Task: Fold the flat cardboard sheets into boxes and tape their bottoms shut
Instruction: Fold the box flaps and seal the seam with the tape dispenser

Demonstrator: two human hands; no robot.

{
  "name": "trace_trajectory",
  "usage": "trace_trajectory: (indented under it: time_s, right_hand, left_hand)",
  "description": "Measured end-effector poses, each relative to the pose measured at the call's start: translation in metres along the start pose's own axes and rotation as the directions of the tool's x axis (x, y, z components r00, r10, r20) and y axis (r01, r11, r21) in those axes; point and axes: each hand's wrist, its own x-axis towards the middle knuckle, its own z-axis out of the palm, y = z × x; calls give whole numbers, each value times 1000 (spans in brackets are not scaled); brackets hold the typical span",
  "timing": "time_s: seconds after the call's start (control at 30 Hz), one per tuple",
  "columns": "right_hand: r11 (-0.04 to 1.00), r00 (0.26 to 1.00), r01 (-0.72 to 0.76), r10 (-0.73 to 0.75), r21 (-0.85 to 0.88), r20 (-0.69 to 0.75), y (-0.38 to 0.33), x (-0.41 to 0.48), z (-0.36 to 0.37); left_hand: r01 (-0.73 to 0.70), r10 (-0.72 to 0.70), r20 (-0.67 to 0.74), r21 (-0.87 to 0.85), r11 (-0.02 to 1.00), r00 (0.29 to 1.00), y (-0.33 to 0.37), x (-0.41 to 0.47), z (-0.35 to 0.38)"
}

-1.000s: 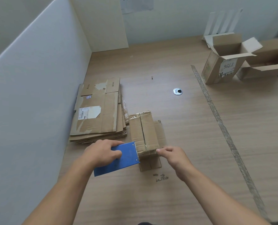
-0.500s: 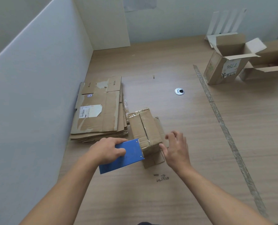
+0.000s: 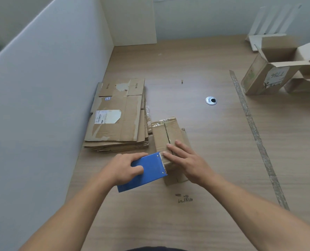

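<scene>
- Wood-grain laminate, pale brown, covers the table; the grain runs from left to right.
- A white partition stands along the table's left edge and meets a white panel at the far corner. A pale wall closes the back.
- The sheets lie stacked flat at the foot of the partition on the left side of the table. The top one bears a white label and torn patches.
- The box stands on the table just right of the stack, near the middle. Its shut flaps face up, with the seam running away from the person. Whether it touches the stack cannot be told.
- The left hand grips a blue dispenser, with the fingers curled round its rear. The dispenser's front edge meets the near end of the box.
- The right hand lies flat on the near top of the box, just beside the dispenser. Its fingers are straight, spread and pressing on the cardboard.
- A round metal grommet sits in the table beyond the box, to the right.
- A long tape strip lies on the table at the right, running from far to near.
- Open boxes stand at the far right with their flaps up, and the nearer one has a handwritten label.
- A white slatted rack leans at the wall behind them.
- A dark scribble marks the table on the near side of the box.
</scene>
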Motion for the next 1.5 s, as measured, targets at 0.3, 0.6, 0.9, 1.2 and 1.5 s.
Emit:
trace_trajectory:
  time_s: [0.3,0.6,0.9,1.2,1.5]
  right_hand:
    - [1000,997,12,-11,6,-81,4,0,11]
    - [1000,995,19,-17,23,-97,6,1,17]
    - [1000,994,2,1,30,-106,0,2,13]
    - [998,995,-44,49,50,-90,-6,4,12]
    - [993,992,-114,116,36,-45,-15,4,8]
  left_hand:
    - [-12,13,17,-66,998,1000,-21,-6,-4]
    - [-10,14,48,-84,996,999,-43,-10,-17]
    - [45,-47,26,65,997,999,-29,13,-5]
    - [89,-38,-185,278,956,982,0,0,10]
    - [174,-96,-285,263,949,954,17,-11,24]
